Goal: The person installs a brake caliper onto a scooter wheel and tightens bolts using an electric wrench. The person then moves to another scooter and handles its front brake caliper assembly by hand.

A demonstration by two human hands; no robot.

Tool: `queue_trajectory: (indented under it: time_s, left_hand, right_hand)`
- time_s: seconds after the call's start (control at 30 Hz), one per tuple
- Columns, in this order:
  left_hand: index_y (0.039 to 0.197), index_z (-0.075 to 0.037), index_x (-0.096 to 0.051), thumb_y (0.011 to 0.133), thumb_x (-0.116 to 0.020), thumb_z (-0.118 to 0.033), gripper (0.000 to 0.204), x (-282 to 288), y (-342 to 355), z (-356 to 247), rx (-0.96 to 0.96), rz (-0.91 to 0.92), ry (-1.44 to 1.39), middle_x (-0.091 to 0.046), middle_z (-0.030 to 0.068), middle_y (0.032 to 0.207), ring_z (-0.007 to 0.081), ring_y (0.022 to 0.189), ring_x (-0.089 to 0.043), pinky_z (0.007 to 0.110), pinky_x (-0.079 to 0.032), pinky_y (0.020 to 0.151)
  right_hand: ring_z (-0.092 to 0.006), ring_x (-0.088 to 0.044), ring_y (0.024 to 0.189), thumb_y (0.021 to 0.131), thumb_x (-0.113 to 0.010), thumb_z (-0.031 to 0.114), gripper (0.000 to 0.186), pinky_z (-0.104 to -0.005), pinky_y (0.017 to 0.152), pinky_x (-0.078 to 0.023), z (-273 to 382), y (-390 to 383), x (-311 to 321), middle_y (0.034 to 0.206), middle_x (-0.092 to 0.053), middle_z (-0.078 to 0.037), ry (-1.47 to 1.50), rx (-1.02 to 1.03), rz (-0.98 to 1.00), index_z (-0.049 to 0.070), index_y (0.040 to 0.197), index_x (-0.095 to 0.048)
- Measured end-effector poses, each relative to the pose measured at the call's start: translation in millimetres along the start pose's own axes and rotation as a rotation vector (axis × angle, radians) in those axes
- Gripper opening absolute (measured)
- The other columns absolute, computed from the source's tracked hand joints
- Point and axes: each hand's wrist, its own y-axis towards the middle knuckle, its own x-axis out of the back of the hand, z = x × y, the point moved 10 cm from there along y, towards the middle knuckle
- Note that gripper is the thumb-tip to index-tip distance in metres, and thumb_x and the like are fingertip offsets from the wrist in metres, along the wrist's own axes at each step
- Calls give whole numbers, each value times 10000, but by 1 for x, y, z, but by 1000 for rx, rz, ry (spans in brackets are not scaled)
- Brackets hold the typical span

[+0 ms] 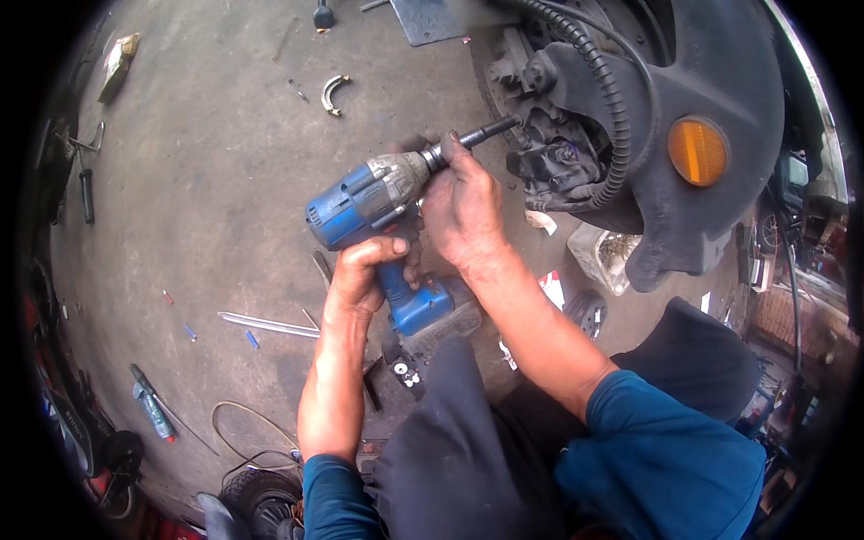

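A blue and grey cordless impact wrench (369, 195) is held across the middle of the view, tilted up to the right. My left hand (358, 268) is closed around its handle, thumb across the back. At the front, my right hand (466, 205) cups the nose, its thumb and fingers closed at the silver collar of the dark extension bar (486, 132). The bar's tip reaches a greasy mechanical assembly (560, 153) under a dark plastic fender (643, 193). Whether the tip sits on a fastener, I cannot tell.
An orange reflector (697, 151) and a ribbed black hose (609, 99) are on the vehicle. Below stands a dirty white container (598, 256). On the floor lie a curved brake shoe (334, 94), a teal-handled tool (153, 409) and a metal strip (268, 323).
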Motion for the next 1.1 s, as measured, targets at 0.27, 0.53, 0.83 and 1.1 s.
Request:
queue_trajectory:
  time_s: [0.27, 0.53, 0.83, 1.1]
  left_hand:
    - [997, 42, -555, 665, -632, -109, 373, 0, 8, 3, 87, 69, -54, -554, 103, 651, 194, 490, -534, 330, -466, 446]
    - [972, 9, -585, 651, -676, -69, 343, 12, 8, -47, -262, -15, 479, -574, 51, 705, 161, 546, -558, 287, -484, 523]
    - [921, 12, -566, 671, -628, -106, 283, -4, 9, -22, 38, 30, 137, -533, 85, 599, 175, 439, -516, 304, -451, 434]
    - [937, 23, -547, 685, -623, -128, 304, -2, 6, -11, 114, 17, 62, -534, 88, 595, 180, 452, -521, 316, -460, 435]
  right_hand:
    - [-236, -543, 1033, 969, -410, 265, 284, -398, 967, -367, 4, 1, 1, 1031, -571, -115, -103, 13, -53, 22, 1051, -531]
    - [-269, -576, 960, 922, -465, 209, 211, -420, 939, -409, 8, 0, -19, 963, -594, -123, 396, 8, 62, 17, 968, -541]
    - [-260, -560, 967, 943, -425, 206, 213, -408, 946, -393, 10, 5, -12, 967, -577, -130, 164, 29, -76, 15, 980, -513]
    - [-245, -551, 985, 954, -422, 239, 237, -409, 944, -385, 6, 4, -11, 974, -577, -119, 133, 14, -106, 23, 999, -509]
